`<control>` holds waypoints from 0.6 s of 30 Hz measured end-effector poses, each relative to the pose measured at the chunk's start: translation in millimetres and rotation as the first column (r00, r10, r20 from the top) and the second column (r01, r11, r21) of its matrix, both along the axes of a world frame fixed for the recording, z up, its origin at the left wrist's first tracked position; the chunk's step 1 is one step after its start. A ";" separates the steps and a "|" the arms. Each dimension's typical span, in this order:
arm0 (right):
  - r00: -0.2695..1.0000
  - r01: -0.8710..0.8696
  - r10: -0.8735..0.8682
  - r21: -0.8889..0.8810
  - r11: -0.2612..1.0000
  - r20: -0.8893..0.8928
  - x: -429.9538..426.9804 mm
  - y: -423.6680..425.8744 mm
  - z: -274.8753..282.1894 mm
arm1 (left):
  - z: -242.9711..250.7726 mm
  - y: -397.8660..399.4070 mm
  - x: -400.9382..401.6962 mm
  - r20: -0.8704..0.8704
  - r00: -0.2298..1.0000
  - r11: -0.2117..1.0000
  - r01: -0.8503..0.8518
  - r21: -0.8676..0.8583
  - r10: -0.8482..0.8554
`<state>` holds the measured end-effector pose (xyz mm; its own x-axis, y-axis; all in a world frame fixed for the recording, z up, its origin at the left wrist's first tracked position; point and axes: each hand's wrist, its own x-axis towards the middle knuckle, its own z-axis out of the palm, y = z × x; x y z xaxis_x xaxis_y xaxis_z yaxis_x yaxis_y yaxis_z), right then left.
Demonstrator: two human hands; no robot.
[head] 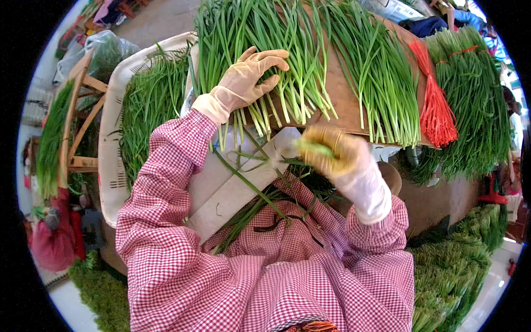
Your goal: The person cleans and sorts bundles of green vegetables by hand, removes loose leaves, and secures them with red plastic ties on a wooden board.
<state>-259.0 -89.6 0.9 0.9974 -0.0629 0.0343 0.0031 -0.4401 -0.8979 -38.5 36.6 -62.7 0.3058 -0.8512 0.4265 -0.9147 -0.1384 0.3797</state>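
Observation:
Both my hands wear thin rubber gloves. My left hand (251, 81) rests with fingers apart on the garlic chives (296, 83) spread over a wooden table (342, 97), their pale stem ends towards me. My right hand (332, 151), blurred, is curled below the table's near edge around something pale green that looks like chive stems. A second pile of garlic chives (377, 83) lies on the table to the right. Beside it hangs a bundle of red ties (435, 99). Loose green blades (249, 207) lie across my lap and a pale board (232, 195).
A white plastic crate (112, 153) of loose greens stands at the left. Tied chive bundles (471, 91) are stacked at the right, with more chives (452, 274) at lower right. A wooden rack (76, 120) is at far left, near a person in red (49, 245).

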 end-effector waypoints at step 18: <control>0.910 -0.183 0.206 0.099 0.978 -0.359 -29.0 26.3 -75.6 | 17.8 -18.4 22.9 0.289 0.938 0.980 0.164 0.115 -0.191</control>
<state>-288.0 -63.3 -74.7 0.9320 0.1434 -0.3329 -0.2508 -0.4080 -0.8779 -15.6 18.2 -44.9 0.0174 -0.9182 0.3958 -0.9966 0.0158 0.0807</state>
